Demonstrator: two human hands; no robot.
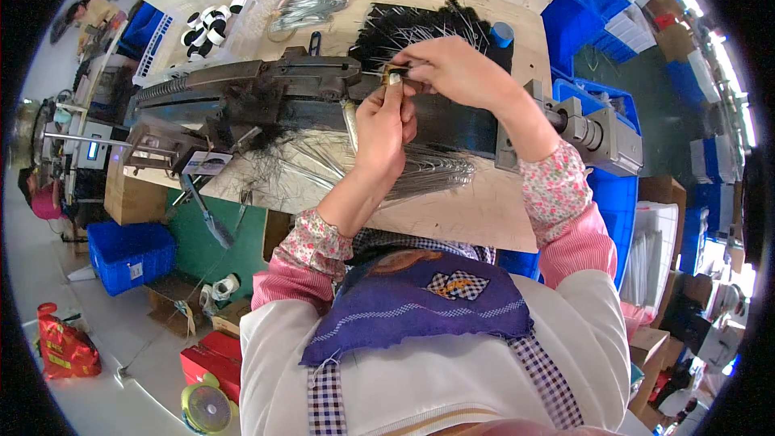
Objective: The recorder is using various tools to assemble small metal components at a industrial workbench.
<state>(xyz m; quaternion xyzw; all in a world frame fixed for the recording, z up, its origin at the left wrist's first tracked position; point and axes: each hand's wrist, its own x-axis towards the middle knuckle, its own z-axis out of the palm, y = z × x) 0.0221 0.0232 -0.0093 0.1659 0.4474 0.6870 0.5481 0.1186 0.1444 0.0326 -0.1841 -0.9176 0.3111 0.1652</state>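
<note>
In front of the long dark metal machine (pixel 315 73), my two hands meet at its middle. My left hand (pixel 381 125) is closed with the thumb up, and a pale wrap shows at the thumb tip. From the right, my right hand (pixel 460 71) reaches over with fingers pinched together beside the left thumb. A small dark piece lies between the fingertips, too hidden to name. Just behind the hands is a heap of black bristles (pixel 379 32) with thin metal wires (pixel 424 32) strewn over it. A bundle of bent wires (pixel 432 169) lies below the hands.
A clear plastic bin (pixel 173 60) of black-and-white rolls stands at the back left, next to bagged wires (pixel 311 8). A blue cap (pixel 501 33) sits by the bristles. A metal chuck (pixel 585 133) is at the right bench end. Blue crates (pixel 133 254) stand around the bench.
</note>
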